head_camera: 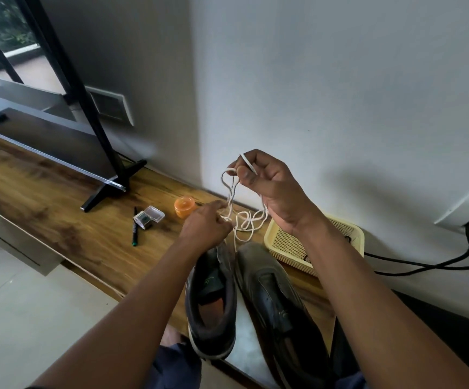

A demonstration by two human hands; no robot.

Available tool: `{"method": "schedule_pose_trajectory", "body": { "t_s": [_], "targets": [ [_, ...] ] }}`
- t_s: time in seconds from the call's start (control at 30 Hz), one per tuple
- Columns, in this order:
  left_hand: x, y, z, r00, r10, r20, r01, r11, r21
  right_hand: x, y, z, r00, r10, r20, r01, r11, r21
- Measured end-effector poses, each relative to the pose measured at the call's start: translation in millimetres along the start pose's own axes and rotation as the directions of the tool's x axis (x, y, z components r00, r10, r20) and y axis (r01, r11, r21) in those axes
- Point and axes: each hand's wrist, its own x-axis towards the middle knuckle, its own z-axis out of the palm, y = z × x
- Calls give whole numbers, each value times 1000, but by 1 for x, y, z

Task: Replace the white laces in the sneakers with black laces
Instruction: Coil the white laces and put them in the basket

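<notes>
Wooden shelf [59, 192], basket [284, 242] beside sneakers [213, 299], both hands [267, 178] pinching white lace [244, 223]

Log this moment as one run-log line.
step: white lace removal | right hand: pinches lace, raised | left hand: holds lace above left sneaker

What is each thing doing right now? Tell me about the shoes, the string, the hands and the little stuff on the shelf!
Long white shoelace: loose, dangling between both hands.
Right hand: raised, pinching lace end.
Left hand: gripping lace lower down.
Left dark sneaker: upright.
Right dark sneaker: unlaced.
Small orange jar: lid on.
Yellow plastic basket: upright.
</notes>
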Motion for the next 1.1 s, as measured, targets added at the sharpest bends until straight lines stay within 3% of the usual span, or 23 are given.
{"method": "schedule_pose_trajectory", "body": {
  "t_s": [0.17, 0.27, 0.43, 0.57, 0.77, 1.1],
  "targets": [
    [21, 15, 10, 986, 73, -152, -67, 997, 45, 14, -3, -10, 997, -69, -39, 68, 998, -14],
    [28, 32, 7, 967, 116, -229, -141, 985, -98, 18, 4, -17, 992, -88, -89, 80, 993, -87],
    [38, 32, 7, 988, 82, -131, -124, 924, -362, 17, 34, -25, 954, -41, -297, -68, 936, -346],
    [40, 24, 11, 995, 54, -81, -74, 961, -265, 17, 59, -34, 936, -56, -347, -148, 833, -533],
    [36, 18, 12, 987, -48, 152, 63, 994, -92, 17, 90, -36, 930, 17, -368, -289, 653, -700],
    [38, 11, 12, 991, -33, 132, 34, 999, -8, 15, 111, -31, 930, 84, -359, -350, 504, -790]
  ]
}}
